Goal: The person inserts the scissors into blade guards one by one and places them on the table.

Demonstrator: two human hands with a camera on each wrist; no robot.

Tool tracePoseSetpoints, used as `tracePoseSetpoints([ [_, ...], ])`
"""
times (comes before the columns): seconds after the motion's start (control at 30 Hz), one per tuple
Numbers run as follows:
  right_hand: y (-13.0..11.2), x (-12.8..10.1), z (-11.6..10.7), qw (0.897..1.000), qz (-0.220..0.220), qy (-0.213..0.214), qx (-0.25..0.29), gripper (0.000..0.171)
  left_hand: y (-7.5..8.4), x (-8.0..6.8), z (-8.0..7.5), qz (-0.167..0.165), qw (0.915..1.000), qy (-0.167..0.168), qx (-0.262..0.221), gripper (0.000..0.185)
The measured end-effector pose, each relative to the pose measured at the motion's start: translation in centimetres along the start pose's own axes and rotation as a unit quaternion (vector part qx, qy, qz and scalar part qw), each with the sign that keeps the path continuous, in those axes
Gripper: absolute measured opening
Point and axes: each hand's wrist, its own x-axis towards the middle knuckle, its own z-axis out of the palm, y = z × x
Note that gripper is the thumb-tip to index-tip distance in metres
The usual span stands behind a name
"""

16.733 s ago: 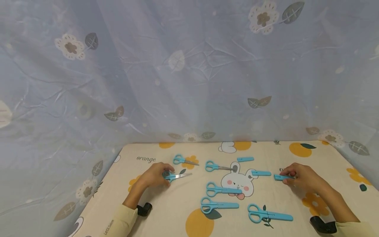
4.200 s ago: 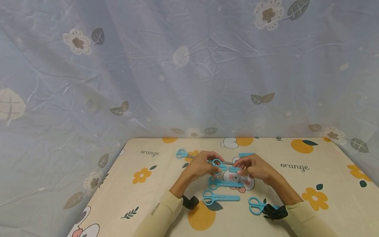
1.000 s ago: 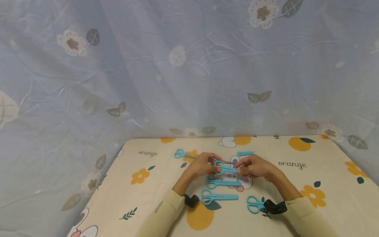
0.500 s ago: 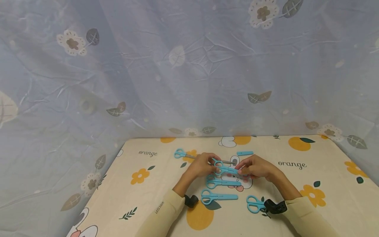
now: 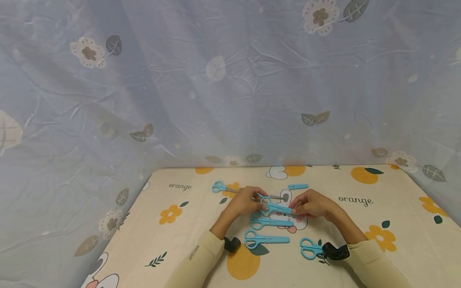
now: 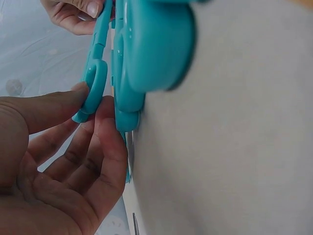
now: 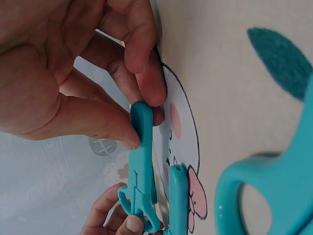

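In the head view my left hand (image 5: 247, 201) pinches the finger loops of light-blue scissors (image 5: 272, 207), held level over the table. Their blades are inside a light-blue blade cover (image 5: 284, 209), which meets the handle. My right hand (image 5: 312, 204) holds the cover's far end between thumb and fingers, as the right wrist view also shows on the cover (image 7: 141, 152). In the left wrist view, the thumb presses on the scissors' loop (image 6: 98, 83). Just behind lie bare-bladed scissors (image 5: 277, 197), their handle mostly hidden by my left hand.
Covered scissors (image 5: 275, 222) lie just in front, and another covered pair (image 5: 270, 240) nearer me. A third pair (image 5: 311, 249) is partly hidden by the right wrist camera (image 5: 335, 251). Bare scissors (image 5: 219, 186) lie at the back left, a loose cover (image 5: 298, 186) at the back.
Since the oldest frame, both hands came together with scissors and cover. The gap between cover and handle, seen 4.2 s ago, has gone. Lately my right fingers slid slightly rightward toward the cover's tip.
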Motion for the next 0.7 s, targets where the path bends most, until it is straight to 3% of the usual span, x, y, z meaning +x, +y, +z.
tracePoseSetpoints([
  [0.47,-0.19,-0.42,-0.1,0.999,0.007,0.025,-0.045,0.016,-0.18,-0.08,-0.16,-0.007,0.9986,0.005,0.052,0.028],
  [0.7,-0.27,-0.44,-0.26,0.997,0.022,0.038,-0.068,0.015,-0.01,-0.33,-0.68,-0.009,0.9973,-0.011,0.072,0.028],
])
